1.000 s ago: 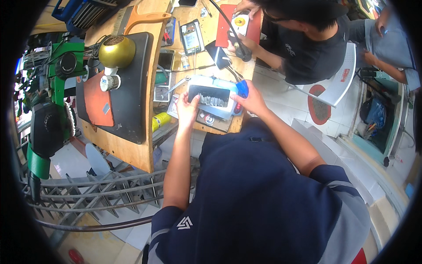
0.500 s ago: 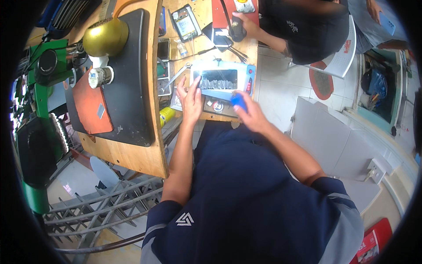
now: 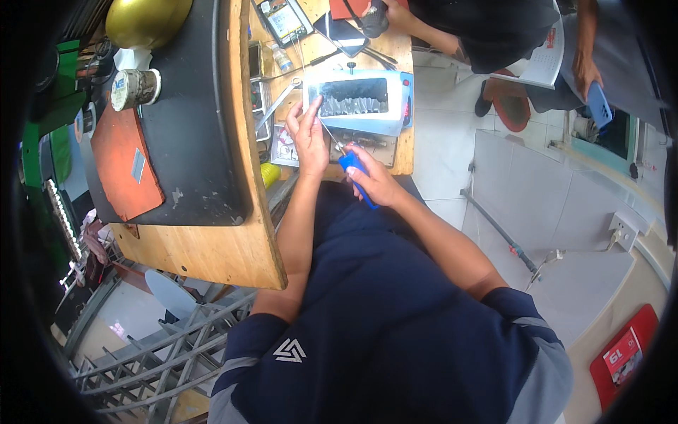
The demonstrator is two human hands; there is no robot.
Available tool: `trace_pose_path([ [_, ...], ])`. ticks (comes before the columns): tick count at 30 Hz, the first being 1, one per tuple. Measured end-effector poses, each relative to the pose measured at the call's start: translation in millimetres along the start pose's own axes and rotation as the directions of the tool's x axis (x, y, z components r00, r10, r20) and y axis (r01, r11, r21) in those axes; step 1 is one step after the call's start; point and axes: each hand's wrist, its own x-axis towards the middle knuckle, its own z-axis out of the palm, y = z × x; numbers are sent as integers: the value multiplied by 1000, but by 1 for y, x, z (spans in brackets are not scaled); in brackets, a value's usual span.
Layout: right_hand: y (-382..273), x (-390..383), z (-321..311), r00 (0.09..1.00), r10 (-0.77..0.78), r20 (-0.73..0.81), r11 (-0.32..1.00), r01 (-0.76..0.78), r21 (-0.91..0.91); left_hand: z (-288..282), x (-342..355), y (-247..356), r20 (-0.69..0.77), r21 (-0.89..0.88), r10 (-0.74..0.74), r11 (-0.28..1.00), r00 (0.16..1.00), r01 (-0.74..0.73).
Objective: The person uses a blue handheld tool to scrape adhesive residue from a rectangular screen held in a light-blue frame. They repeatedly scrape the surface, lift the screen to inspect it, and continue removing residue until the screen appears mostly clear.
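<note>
My right hand (image 3: 378, 184) grips a screwdriver with a blue handle (image 3: 353, 169); its thin metal shaft slants up and left to my left hand. My left hand (image 3: 309, 138) has its fingers pinched around the shaft tip, next to the left edge of a pale blue box-shaped device (image 3: 360, 102) with a dark open window showing silvery parts. The device lies on a wooden workbench (image 3: 240, 184), over some printed cards. What my left fingers pinch, besides the tip, is too small to tell.
A black mat (image 3: 191, 134) with an orange pad (image 3: 123, 159), a tape roll (image 3: 134, 88) and a gold dome (image 3: 145, 18) covers the bench's left part. Pliers (image 3: 275, 102), phones and small parts lie at the far end. Another person's hand (image 3: 385, 14) works across the bench; a second person (image 3: 586, 63) holds a phone.
The view has tipped further down and closer. My right hand with the blue screwdriver drew back from the device toward my body, and my left hand closed onto the shaft tip.
</note>
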Motion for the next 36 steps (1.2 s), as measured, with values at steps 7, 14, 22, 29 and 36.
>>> trace_pose_path([
  [7, 6, -3, 12, 997, 1, -74, 999, 2, 47, -2, 2, -1, -19, 121, 13, 993, 1000, -10],
  [14, 5, -6, 22, 994, 40, -106, 994, -29, 104, 1, 3, 3, -58, 171, 4, 985, 998, 6],
  [22, 2, -5, 25, 993, 59, -100, 997, -53, 63, 4, 1, 5, -75, 172, -25, 984, 997, 38],
  [29, 0, -4, 22, 995, 34, -93, 999, -34, 5, 7, -1, 14, -104, 171, -93, 979, 990, 110],
  [36, -4, -3, 14, 996, 54, -77, 998, -53, 21, 4, 2, 23, -110, 179, -93, 978, 990, 111],
])
